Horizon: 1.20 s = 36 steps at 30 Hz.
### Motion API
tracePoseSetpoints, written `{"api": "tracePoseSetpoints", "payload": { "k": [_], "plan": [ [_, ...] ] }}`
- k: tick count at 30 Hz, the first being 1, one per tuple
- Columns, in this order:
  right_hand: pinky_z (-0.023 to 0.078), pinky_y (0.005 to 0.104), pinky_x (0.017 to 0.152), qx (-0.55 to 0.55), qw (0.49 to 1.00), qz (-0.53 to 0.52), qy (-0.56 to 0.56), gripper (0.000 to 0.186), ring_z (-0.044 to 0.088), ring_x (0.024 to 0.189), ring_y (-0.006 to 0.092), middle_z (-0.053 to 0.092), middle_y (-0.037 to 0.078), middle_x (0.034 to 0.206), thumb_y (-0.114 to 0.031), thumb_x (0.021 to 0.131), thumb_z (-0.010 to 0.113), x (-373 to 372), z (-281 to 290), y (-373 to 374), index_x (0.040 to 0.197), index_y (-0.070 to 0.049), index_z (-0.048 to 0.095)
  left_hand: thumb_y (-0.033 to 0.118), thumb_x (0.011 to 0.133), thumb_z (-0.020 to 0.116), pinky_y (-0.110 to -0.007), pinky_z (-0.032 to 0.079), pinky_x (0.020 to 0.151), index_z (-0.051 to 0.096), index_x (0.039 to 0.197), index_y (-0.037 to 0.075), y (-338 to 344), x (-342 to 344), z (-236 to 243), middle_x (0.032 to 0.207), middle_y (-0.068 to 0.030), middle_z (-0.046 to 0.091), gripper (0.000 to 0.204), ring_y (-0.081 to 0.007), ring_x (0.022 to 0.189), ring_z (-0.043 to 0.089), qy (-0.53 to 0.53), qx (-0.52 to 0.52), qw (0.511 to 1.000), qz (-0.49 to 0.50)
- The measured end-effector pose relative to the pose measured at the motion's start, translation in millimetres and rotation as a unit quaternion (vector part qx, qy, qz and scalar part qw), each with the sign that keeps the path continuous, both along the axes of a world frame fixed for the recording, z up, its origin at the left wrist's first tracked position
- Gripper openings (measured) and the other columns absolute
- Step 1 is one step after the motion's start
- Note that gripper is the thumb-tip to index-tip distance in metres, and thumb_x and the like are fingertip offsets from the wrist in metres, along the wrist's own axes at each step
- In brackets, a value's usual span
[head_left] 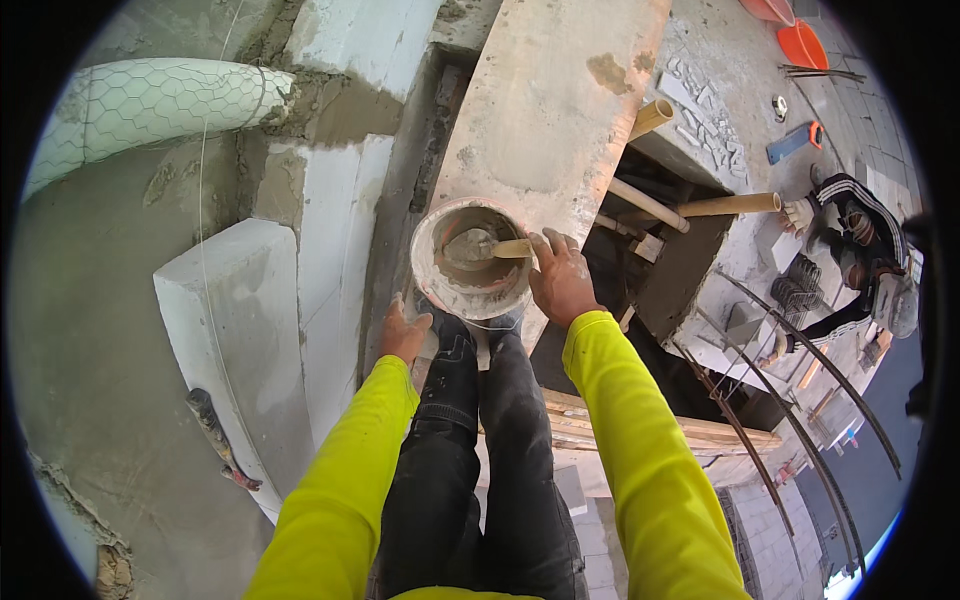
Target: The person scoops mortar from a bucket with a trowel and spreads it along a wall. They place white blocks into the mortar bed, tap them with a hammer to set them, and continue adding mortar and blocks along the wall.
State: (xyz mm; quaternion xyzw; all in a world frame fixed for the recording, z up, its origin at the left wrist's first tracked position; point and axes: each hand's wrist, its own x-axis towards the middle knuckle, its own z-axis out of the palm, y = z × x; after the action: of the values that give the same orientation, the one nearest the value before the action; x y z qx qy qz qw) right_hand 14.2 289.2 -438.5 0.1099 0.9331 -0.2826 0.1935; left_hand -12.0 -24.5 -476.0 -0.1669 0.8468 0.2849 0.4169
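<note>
A mortar-smeared bucket (450, 295) stands on a pale board (545, 110) in front of my legs, with a trowel (510, 249) inside, its wooden handle pointing right. My right hand (562, 275) is at the bucket's right rim, spread fingers touching or beside the handle's end. My left hand (405, 330) is below and left of the bucket, fingers loosely bent and apart, with nothing visible in them. A white block (230, 330) lies to the left, with a dirty rod-like tool (220, 435) along its side.
Left is a mesh-wrapped pipe (150, 110). Right are a dark opening with pipes (740, 203), protruding rebar (820, 460) and a bent-over co-worker (860, 240) in gloves. Beyond lie a handsaw (790, 145) and orange tubs (800, 45). A thin line (204, 200) crosses the left side.
</note>
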Motion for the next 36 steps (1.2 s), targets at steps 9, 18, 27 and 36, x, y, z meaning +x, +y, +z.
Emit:
{"api": "tracePoseSetpoints", "payload": {
  "k": [9, 18, 27, 36],
  "plan": [
    [0.053, 0.0442, 0.09, 0.1, 0.967, 0.167, -0.167, 0.031, 0.065, 0.108, 0.0348, 0.06, 0.02, 0.118, -0.017, 0.091, 0.058, -20.8, -66.9, -22.2, 0.118, -0.001, 0.057, 0.011, 0.081, 0.072, -0.036, 0.051, 0.087, 0.063, 0.122, -0.005, 46.6, -5.9, -80.9, 0.107, -0.0182, 0.071, 0.045, -0.0241, 0.095, 0.068, 0.069, 0.067, 0.984, 0.15],
    [0.057, 0.0471, 0.079, -0.067, 0.954, 0.208, -0.205, 0.036, 0.07, 0.097, 0.0369, 0.065, 0.022, 0.102, -0.021, 0.09, 0.062, -1.2, 134.7, -18.0, 0.117, 0.001, 0.052, 0.014, 0.075, 0.062, -0.043, 0.051, 0.076, 0.071, 0.092, -0.003, 71.2, -47.5, 114.7, 0.082, -0.0258, 0.068, 0.026, -0.0416, 0.079, 0.067, 0.162, 0.042, 0.986, -0.019],
    [0.059, 0.0422, 0.075, 0.114, 0.934, 0.303, 0.153, 0.058, 0.069, 0.087, 0.0338, 0.053, 0.022, 0.113, -0.016, 0.088, 0.062, -14.5, 347.8, 21.4, 0.142, -0.006, 0.046, 0.011, 0.077, 0.062, -0.049, 0.051, 0.09, 0.073, 0.105, 0.003, 97.4, -72.8, 356.9, 0.105, -0.0247, 0.065, 0.032, -0.0423, 0.101, 0.063, 0.252, -0.023, 0.957, -0.14],
    [0.059, 0.0465, 0.074, 0.086, 0.978, 0.187, -0.038, 0.055, 0.07, 0.088, 0.0408, 0.063, 0.027, 0.107, -0.013, 0.093, 0.053, 29.3, 467.8, -1.7, 0.145, 0.001, 0.04, 0.003, 0.076, 0.058, -0.041, 0.051, 0.097, 0.069, 0.121, 0.006, 112.3, -60.6, 498.3, 0.131, -0.0131, 0.066, 0.047, -0.0325, 0.117, 0.063, 0.439, 0.118, 0.879, -0.142]
  ]
}}
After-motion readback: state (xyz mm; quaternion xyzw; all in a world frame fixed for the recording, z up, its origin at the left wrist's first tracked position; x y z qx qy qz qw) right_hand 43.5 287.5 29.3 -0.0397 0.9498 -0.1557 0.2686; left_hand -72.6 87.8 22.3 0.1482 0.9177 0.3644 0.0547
